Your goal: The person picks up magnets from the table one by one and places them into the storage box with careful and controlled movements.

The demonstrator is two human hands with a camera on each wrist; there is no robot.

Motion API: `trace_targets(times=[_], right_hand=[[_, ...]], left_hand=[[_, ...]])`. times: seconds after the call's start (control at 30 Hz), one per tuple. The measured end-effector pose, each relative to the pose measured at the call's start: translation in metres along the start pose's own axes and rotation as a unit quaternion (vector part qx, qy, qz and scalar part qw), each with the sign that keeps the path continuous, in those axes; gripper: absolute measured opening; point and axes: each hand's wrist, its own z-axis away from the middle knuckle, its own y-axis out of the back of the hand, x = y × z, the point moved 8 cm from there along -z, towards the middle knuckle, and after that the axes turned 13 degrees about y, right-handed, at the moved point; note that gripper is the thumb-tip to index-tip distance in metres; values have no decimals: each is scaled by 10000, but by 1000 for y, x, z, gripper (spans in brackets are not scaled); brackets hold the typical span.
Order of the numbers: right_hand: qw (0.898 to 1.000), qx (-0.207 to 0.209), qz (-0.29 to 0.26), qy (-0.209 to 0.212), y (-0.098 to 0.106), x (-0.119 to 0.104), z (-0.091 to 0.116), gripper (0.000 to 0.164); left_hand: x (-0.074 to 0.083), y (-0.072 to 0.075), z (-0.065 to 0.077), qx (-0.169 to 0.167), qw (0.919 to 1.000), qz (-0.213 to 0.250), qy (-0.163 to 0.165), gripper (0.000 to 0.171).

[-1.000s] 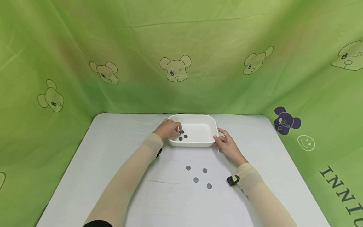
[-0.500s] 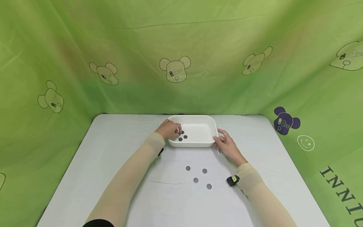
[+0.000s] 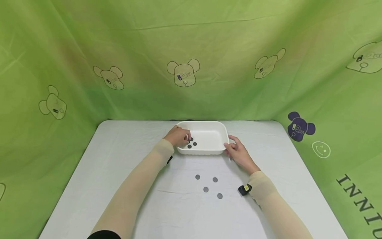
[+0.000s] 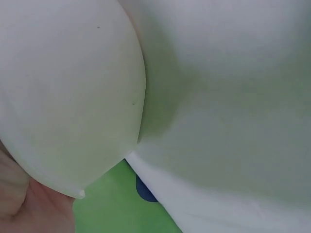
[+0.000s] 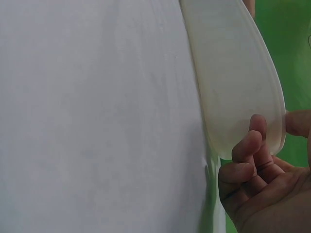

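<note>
A white rectangular tray (image 3: 209, 136) stands near the table's far edge. My left hand (image 3: 176, 136) reaches over its left rim, fingers bent down inside, with a small dark round disc at the fingertips; whether the disc is lifted is too small to tell. Beside those fingertips lie a few more dark discs (image 3: 195, 144). The left wrist view shows the tray's outer wall (image 4: 73, 97) covering most of the fingers. At the tray's right near corner, my right hand (image 3: 238, 154) grips the rim between thumb and fingers; the right wrist view shows its fingers (image 5: 249, 145) against the wall.
Several grey discs (image 3: 206, 189) lie apart on the white-covered table (image 3: 179, 212) in front of the tray. A green printed curtain (image 3: 185, 103) rises behind the far edge and along both sides. A small black device (image 3: 245, 189) sits at the right wrist.
My left hand shifts slightly right between the first and second frames, then stays at the same discs. The right hand, the tray and the grey discs on the table keep their places.
</note>
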Motion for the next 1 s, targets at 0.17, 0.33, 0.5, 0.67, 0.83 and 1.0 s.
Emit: trace_targets(times=[0.17, 0.33, 0.5, 0.67, 0.83, 1.0], right_hand=[[10000, -9, 4, 9, 1, -1, 0, 70], [10000, -23, 48, 10, 1, -2, 1, 69], [10000, -14, 59, -10, 1, -2, 1, 67], [9999, 1, 102, -51, 1, -2, 1, 65], [9999, 1, 118, -47, 0, -3, 0, 66], [10000, -4, 91, -22, 1, -4, -1, 67]], left_hand=[[2, 2, 1, 129, 9996, -258, 30, 9], [5, 2, 2, 253, 9982, -538, 49, 6], [6, 2, 3, 191, 9979, -610, 124, 6], [5, 3, 2, 328, 9988, -343, -78, 10], [-1, 12, 9, 821, 9951, 431, -332, 16], [-20, 25, 22, 1405, 9804, 1377, -92, 22]])
